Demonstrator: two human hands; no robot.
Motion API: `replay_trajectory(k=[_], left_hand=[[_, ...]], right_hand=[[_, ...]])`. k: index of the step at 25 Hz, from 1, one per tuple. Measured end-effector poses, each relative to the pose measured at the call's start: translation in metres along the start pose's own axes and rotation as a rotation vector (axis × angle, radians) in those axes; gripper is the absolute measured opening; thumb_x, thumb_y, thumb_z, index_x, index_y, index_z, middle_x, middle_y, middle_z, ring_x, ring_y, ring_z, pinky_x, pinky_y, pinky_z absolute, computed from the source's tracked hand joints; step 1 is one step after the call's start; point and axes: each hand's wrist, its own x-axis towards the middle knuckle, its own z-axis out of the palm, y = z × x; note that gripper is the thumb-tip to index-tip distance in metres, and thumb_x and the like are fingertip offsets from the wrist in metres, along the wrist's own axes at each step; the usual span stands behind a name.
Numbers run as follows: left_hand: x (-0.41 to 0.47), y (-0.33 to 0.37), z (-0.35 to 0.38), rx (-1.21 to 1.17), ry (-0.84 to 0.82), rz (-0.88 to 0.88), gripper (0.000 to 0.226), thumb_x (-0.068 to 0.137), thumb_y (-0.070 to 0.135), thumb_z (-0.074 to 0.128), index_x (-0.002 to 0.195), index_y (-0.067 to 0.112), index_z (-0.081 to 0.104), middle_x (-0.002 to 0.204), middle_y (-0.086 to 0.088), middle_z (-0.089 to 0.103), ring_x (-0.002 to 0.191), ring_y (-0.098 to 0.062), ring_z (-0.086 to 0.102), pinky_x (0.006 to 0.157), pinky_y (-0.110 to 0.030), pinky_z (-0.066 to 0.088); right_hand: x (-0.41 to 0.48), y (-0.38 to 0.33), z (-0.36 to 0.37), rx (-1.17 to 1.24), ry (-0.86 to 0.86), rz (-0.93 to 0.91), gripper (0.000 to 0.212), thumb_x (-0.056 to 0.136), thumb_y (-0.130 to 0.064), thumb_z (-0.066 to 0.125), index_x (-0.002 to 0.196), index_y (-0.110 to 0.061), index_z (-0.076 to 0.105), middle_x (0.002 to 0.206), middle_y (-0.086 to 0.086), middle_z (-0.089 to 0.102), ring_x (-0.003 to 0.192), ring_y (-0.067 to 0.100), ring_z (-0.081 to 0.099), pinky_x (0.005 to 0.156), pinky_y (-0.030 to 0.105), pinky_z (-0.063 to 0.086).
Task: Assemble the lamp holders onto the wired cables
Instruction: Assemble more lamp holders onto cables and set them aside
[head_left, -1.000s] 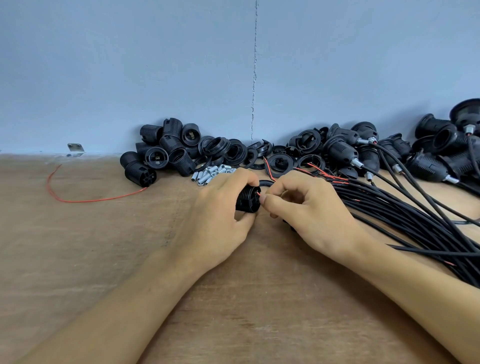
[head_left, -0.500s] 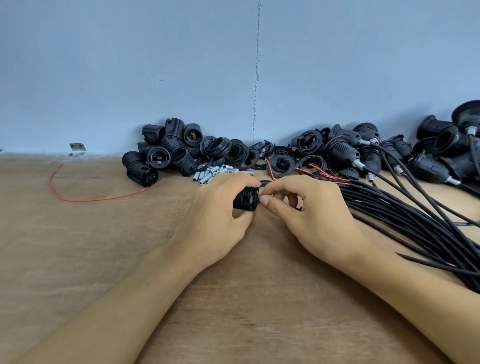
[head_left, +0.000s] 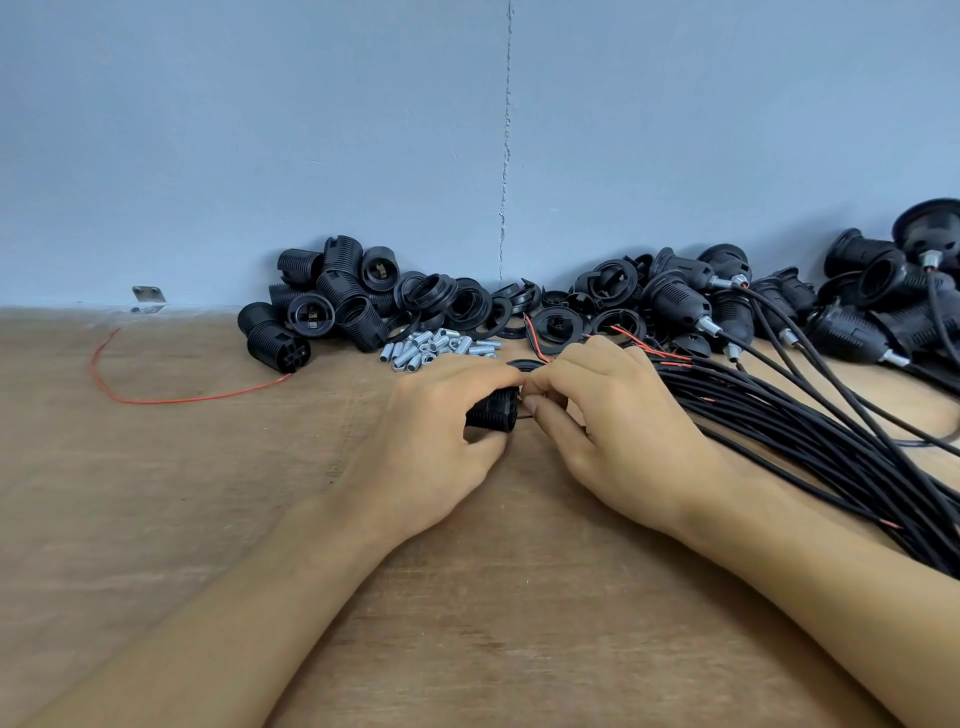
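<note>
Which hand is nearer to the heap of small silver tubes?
Left. The left hand lies just in front of the silver tubes, holding a black lamp holder; the right hand, pinching a wire, is farther to their right.

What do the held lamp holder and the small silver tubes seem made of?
The lamp holder looks like moulded black plastic, matte and ribbed. The silver tubes are likely plated metal: they shine grey and look threaded.

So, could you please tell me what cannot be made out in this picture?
Head view only.
How the thin wire enters the ribbed black plastic lamp holder: hidden by left hand and right hand.
Bundle of black cables: cut by the right edge.
Small silver metal tubes: too small to count.
</note>
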Motion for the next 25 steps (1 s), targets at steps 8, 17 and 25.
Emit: replay_trajectory(k=[8, 17, 25], left_hand=[[0.0008, 0.0049, -0.0038, -0.013, -0.050, -0.097, 0.044, 0.075, 0.011, 0.079, 0.107, 0.039, 0.069, 0.089, 0.021, 0.069, 0.085, 0.009, 0.058, 0.076, -0.002, 0.037], [0.0008, 0.0053, -0.0043, -0.021, -0.111, -0.124, 0.050, 0.076, 0.009, 0.077, 0.107, 0.035, 0.048, 0.087, 0.033, 0.064, 0.084, 0.021, 0.048, 0.073, 0.000, 0.033], [-0.0022, 0.0006, -0.0001, -0.106, -0.079, -0.172, 0.040, 0.076, 0.020, 0.084, 0.107, 0.035, 0.063, 0.089, 0.021, 0.071, 0.085, 0.009, 0.059, 0.072, -0.003, 0.038]], right_hand=[[-0.0001, 0.0041, 0.0067, 0.161, -0.020, 0.136, 0.005, 0.094, -0.026, 0.063, 0.089, -0.026, 0.063, 0.080, -0.016, 0.051, 0.085, 0.014, 0.047, 0.081, 0.044, 0.045], [-0.0010, 0.0004, 0.0036, 0.120, -0.041, 0.131, 0.009, 0.091, -0.030, 0.059, 0.086, -0.035, 0.054, 0.074, -0.019, 0.047, 0.080, 0.007, 0.042, 0.077, 0.039, 0.043], [0.0025, 0.0001, -0.0020, 0.245, -0.032, 0.268, 0.014, 0.087, -0.019, 0.070, 0.078, -0.028, 0.065, 0.071, -0.013, 0.059, 0.078, 0.003, 0.053, 0.071, 0.007, 0.034]])
